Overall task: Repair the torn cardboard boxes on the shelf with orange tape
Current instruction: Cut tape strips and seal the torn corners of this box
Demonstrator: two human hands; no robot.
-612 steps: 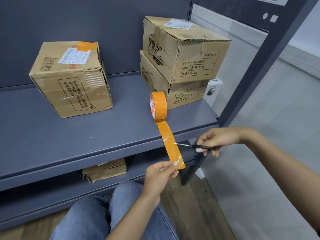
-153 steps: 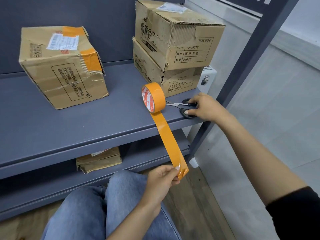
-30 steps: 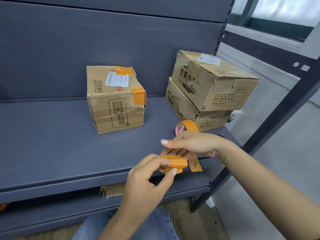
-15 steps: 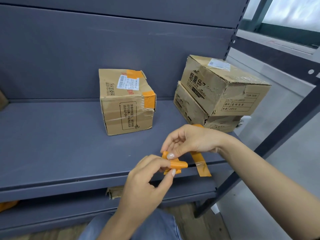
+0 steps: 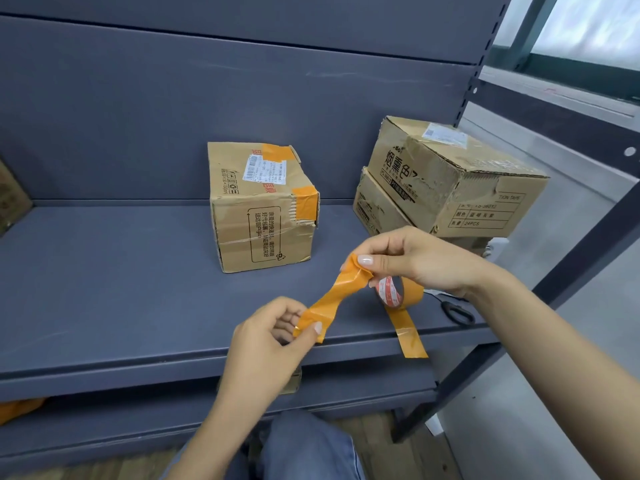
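Tape strip [image 5: 337, 299] between both hands.

We are seeing black-handled scissors [image 5: 458, 312] lying on the grey board at the right, near its front edge. A dark slanted metal post [image 5: 540, 296] is running down the right side over pale flooring [image 5: 568, 375], and a window [image 5: 588, 26] is showing at the top right. At the bottom, blue jeans [image 5: 308, 448] are covering a knee over wood-look floor [image 5: 374, 434]; something orange [image 5: 17, 410] is sitting bottom left, too cropped to identify.
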